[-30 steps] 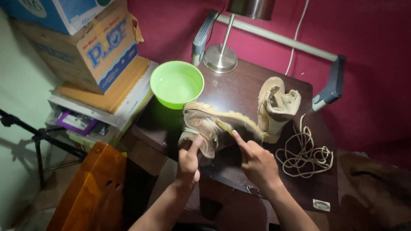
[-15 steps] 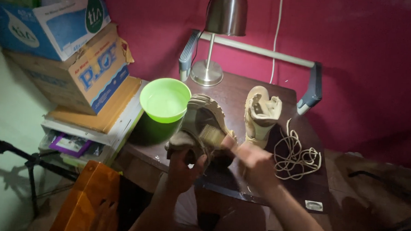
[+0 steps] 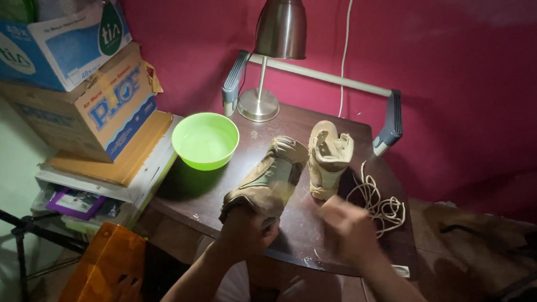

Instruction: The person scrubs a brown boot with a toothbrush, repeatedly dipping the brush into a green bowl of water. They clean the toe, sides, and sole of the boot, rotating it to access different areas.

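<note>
We count two tan boots: one boot (image 3: 270,178) lying on its side, one boot (image 3: 327,156) standing upright. One green bowl (image 3: 205,140). One metal desk lamp (image 3: 272,54). One loose coil of laces (image 3: 380,201). One dark wooden table (image 3: 301,231). Two stacked cardboard boxes: upper box (image 3: 50,42), lower box (image 3: 89,110). Two hands: left hand (image 3: 247,231), right hand (image 3: 351,227).

Both forearms bare, no sleeves; white top below.
</note>
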